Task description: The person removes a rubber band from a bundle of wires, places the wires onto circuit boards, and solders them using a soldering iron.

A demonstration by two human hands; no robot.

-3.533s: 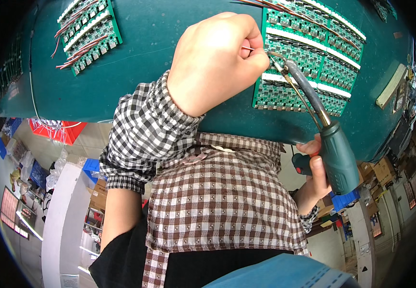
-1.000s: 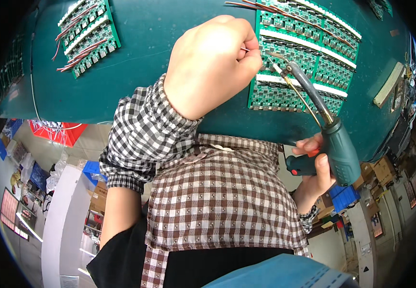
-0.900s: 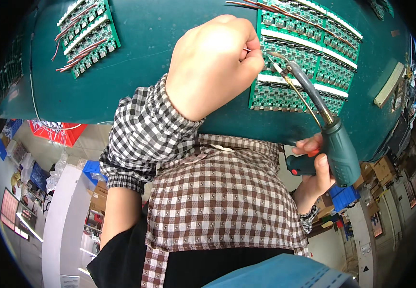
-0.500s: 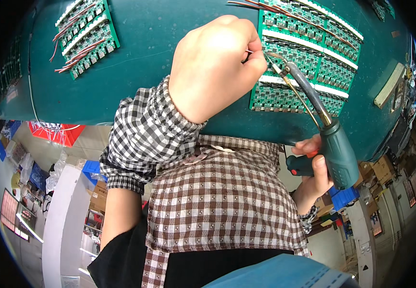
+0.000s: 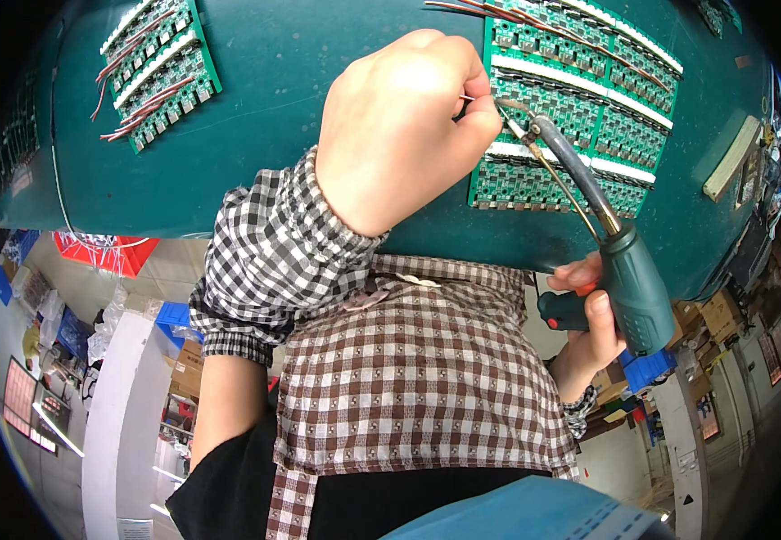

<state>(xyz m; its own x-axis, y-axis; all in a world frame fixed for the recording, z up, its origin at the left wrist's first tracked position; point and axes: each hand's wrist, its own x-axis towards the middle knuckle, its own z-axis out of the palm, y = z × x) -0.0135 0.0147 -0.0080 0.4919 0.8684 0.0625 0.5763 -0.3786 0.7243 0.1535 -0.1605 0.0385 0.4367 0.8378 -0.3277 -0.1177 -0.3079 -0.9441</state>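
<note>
My left hand (image 5: pixel 408 126) reaches over the left part of a green circuit board panel (image 5: pixel 635 139). Its thumb and forefinger are pinched on a thin wire (image 5: pixel 468 97), of which only a short piece shows. In my right hand (image 5: pixel 595 335) is a dark green soldering gun (image 5: pixel 640 292), gripped by its handle. The gun's bent metal tip and thin feed tube meet just beside my left fingertips, above the panel. Several brown-red and black wires (image 5: pixel 534 20) lie across the panel's upper rows. The exact contact spot is hidden by my fingers.
A second stack of green boards (image 5: pixel 167 81) with red wires lies at the far left of the green tabletop (image 5: pixel 300 54). A pale strip-shaped block (image 5: pixel 731 160) is at the right. Below the table edge stands a red bin (image 5: pixel 107 255).
Almost nothing differs. The gun's tip and my left hand keep their places at the panel, with only a very slight shift of the view.
</note>
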